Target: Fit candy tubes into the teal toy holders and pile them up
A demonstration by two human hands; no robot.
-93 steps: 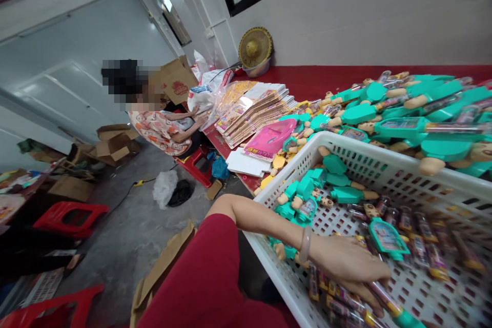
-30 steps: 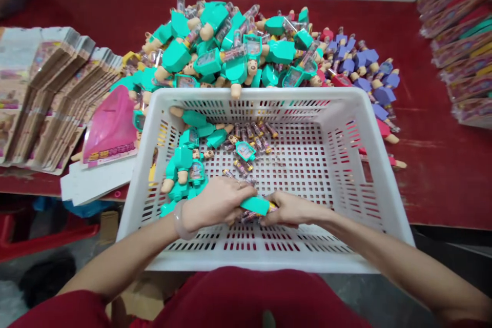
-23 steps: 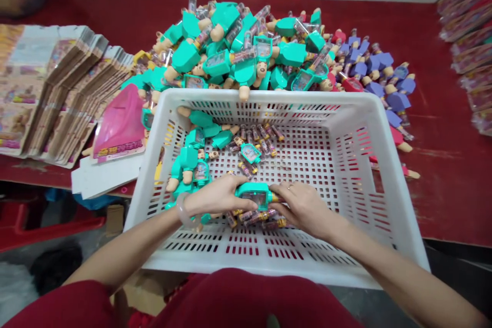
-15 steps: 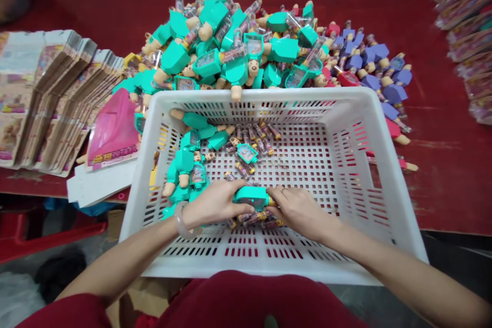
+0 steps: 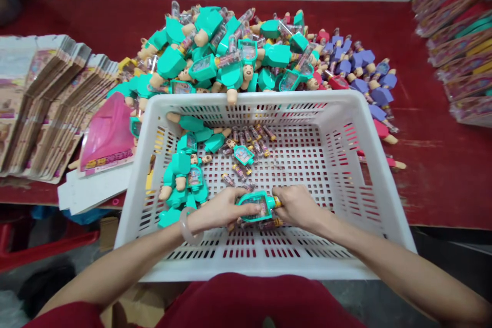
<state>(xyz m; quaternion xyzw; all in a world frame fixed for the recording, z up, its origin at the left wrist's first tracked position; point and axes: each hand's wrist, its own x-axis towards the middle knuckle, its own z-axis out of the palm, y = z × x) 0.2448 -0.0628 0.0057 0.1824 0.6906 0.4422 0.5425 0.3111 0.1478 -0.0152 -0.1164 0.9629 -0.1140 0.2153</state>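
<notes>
Both my hands are low in a white perforated plastic crate (image 5: 246,266), holding a teal toy with a clear picture window (image 5: 255,206). My left hand (image 5: 226,209), with a pale bangle at the wrist, grips its teal body. My right hand (image 5: 295,209) closes around its yellow-tipped tube end. Beneath them lie loose candy-like tubes (image 5: 261,224). More tubes (image 5: 249,138) are scattered further up the crate floor. A cluster of assembled teal toys (image 5: 180,169) lies just beyond my left hand.
A heap of teal toys (image 5: 207,56) and purple toys (image 5: 361,69) covers the red table (image 5: 434,179) behind the crate. Stacked printed cards (image 5: 46,102) and a pink blister shell (image 5: 107,138) lie left. Packaged stacks (image 5: 457,46) stand right.
The view has swung from the seated person at the table to the crate. The toy in my hands has turned from teal back to window up, and my hands have shifted slightly.
</notes>
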